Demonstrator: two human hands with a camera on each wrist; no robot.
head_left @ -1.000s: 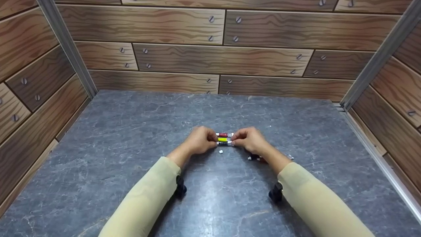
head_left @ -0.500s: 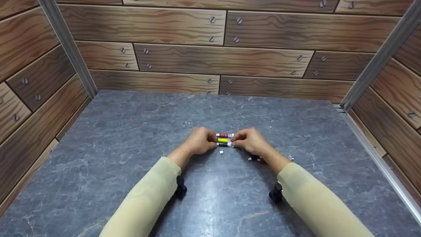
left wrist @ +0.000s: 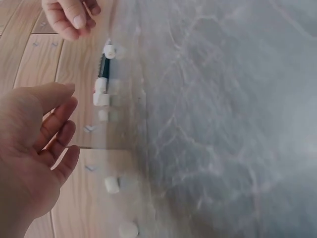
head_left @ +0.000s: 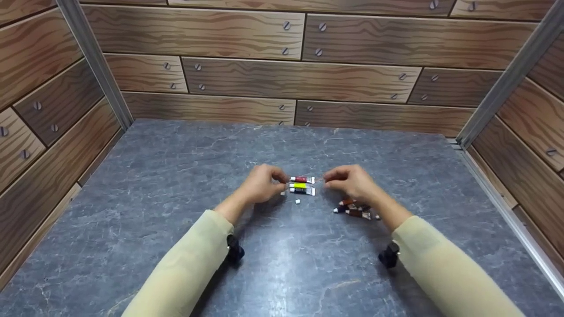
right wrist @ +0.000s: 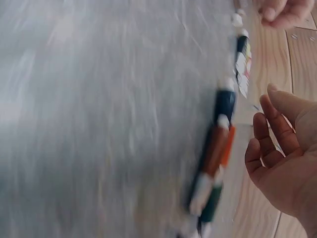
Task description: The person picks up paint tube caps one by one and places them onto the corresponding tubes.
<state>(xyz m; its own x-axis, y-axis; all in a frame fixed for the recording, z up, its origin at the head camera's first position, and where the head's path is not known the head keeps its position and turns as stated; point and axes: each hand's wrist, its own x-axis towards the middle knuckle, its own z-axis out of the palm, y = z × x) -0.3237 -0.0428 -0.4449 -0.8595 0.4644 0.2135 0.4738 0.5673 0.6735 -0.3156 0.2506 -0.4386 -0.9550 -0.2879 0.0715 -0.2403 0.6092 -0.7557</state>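
Note:
Three small paint tubes lie side by side in the head view: a red tube at the back, a yellow tube between, a black tube in front. Their white caps point left. Just beyond the cap ends is my left hand, fingers loosely bent and holding nothing. On the other side, past the crimped ends, my right hand hovers apart from the tubes with thumb and fingers spread. Both wrist views show relaxed fingers with nothing between them.
A loose pile of more tubes, among them a brown tube and an orange tube, lies below my right hand. A small white cap sits in front of the row; another white piece shows in the left wrist view. Wood-patterned walls enclose the table.
Both hands have let go of the row and drawn apart, the left leftward, the right farther rightward. The tubes stay lined up, and more of the pile under the right hand is uncovered.

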